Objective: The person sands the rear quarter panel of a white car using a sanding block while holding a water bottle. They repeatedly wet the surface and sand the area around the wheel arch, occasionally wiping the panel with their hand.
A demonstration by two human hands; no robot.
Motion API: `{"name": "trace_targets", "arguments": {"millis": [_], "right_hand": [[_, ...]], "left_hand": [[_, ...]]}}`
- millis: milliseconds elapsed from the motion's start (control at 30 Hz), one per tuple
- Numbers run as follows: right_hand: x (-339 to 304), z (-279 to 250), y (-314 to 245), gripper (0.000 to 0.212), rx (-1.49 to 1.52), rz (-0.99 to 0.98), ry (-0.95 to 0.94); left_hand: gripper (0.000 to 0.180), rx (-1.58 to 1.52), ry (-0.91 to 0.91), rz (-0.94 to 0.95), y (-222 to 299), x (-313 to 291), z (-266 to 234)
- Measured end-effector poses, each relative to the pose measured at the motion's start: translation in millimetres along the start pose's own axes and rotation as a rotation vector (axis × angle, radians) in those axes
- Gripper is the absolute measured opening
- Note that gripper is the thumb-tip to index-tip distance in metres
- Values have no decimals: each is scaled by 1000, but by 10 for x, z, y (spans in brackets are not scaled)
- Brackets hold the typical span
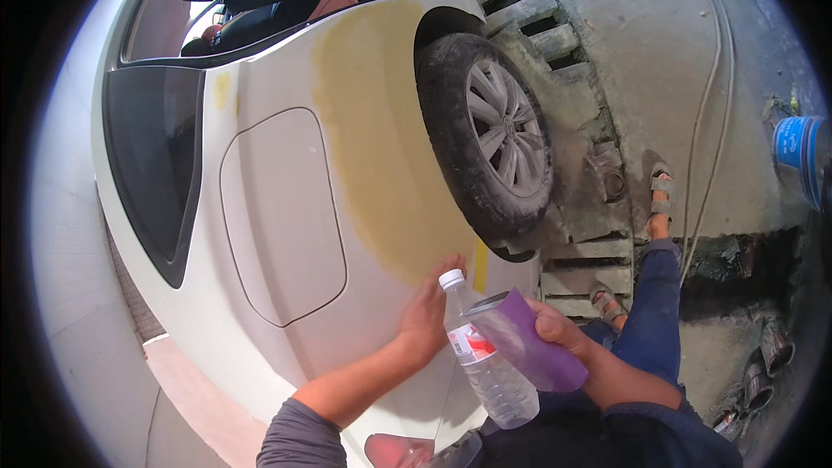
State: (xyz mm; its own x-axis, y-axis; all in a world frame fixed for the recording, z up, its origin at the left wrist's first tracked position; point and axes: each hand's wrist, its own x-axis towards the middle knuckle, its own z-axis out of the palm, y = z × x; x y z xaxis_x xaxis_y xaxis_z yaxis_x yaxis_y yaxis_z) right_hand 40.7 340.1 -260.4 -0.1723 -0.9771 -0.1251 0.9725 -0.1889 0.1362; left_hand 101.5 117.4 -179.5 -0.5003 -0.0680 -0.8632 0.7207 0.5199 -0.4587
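Labels show red and white on our clear, white-capped bottle, its contents clear, and blue on a large container toward the floor's right edge. Slats run beside the white car. Our right hand's grip clasps a purple sheet beside the bottle, whose support we cannot tell; our left hand, grip released, touches the yellow-patched panel at its edge near the wheel.

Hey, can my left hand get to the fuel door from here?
Probably yes. Your left hand is just right of the fuel door in the picture, with only bare white bodywork visible between; the plastic bottle is on its other side.
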Motion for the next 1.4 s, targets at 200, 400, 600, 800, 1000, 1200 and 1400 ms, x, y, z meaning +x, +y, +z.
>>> {"name": "trace_targets", "arguments": {"millis": [200,400,600,800,1000,1200,1400], "right_hand": [[0,73,-173,70,23,-30,29],[173,231,-660,69,80,-62,24],[452,499,-1512,68,-25,-45,-12],[818,951,-2062,68,-16,-31,-30],[1229,1222,-2370,68,53,25,-73],[1745,785,-2880,86,-80,-151,-18],[2359,165,-3005,70,-687,-434,505]], "left_hand": [[58,-657,208,86,385,-174,393],[40,-967,77,272,-92,-426,-49],[50,-1096,625,-172,-1233,1,-360],[62,-985,1035,-118,-2007,424,-741],[57,-1141,1118,-64,-2567,465,-605],[76,-1823,1330,-348,-2979,550,-450],[90,-1991,1399,-437,-3804,410,-232]]}}
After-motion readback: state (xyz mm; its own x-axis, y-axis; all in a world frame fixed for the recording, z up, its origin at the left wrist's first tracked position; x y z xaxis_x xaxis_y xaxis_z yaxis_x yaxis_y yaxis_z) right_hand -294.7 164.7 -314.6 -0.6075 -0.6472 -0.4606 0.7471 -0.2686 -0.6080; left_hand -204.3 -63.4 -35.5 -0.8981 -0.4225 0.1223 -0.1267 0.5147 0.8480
